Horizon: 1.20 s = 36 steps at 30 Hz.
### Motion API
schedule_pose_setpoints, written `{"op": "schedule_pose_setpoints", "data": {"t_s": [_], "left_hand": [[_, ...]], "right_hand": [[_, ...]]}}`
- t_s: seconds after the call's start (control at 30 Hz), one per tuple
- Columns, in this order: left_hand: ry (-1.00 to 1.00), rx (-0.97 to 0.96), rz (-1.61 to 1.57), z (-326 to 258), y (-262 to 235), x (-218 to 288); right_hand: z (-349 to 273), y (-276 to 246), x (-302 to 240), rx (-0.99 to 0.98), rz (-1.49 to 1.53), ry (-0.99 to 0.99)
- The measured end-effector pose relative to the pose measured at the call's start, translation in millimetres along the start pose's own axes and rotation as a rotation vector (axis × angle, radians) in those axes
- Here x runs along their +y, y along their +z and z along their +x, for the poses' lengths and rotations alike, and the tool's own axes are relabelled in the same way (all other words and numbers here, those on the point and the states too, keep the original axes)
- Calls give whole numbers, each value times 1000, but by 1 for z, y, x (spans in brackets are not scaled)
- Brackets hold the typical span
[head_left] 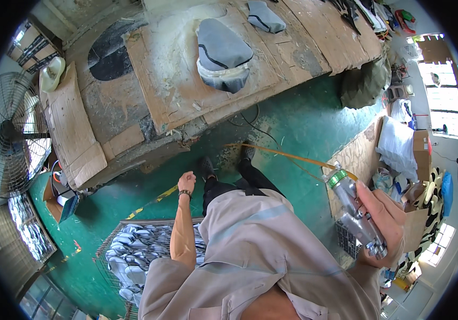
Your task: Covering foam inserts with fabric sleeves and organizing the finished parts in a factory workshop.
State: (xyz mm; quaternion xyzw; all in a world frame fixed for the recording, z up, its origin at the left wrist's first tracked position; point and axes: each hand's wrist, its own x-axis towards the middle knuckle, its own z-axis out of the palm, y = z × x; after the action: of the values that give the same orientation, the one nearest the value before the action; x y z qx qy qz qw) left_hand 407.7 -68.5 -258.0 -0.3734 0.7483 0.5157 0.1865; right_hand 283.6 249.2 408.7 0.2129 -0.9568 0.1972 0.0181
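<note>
In my right hand, at the right, is a silver metal spray gun with a green ring. My fingers wrap round it, and an orange hose trails from it across to the left. My left hand hangs by my waist, its fingers curled in and nothing visible in them; a dark bracelet circles that wrist. Ahead, on the worktable, a grey padded piece lies on a pale layer with a darker part beneath. A smaller grey piece sits further back. Neither hand touches these.
At my left stands a wire basket full of grey pieces. A caged fan is beside the table's left end. Hose and cable lie over the green floor. Bags and cardboard boxes line the right side.
</note>
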Motion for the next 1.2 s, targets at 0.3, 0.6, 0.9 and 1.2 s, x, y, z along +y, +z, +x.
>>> {"op": "schedule_pose_setpoints", "data": {"t_s": [0.3,0.6,0.9,1.2], "left_hand": [[517,299,-295,3,-28,247],[846,641,665,67,-22,509],[610,404,737,133,-37,509],[614,274,587,134,-43,511]], "right_hand": [[-2,-28,110,-27,243,178],[24,-37,224,-176,431,-179],[42,-36,302,-154,563,-152],[64,-32,344,-70,559,-9]]}}
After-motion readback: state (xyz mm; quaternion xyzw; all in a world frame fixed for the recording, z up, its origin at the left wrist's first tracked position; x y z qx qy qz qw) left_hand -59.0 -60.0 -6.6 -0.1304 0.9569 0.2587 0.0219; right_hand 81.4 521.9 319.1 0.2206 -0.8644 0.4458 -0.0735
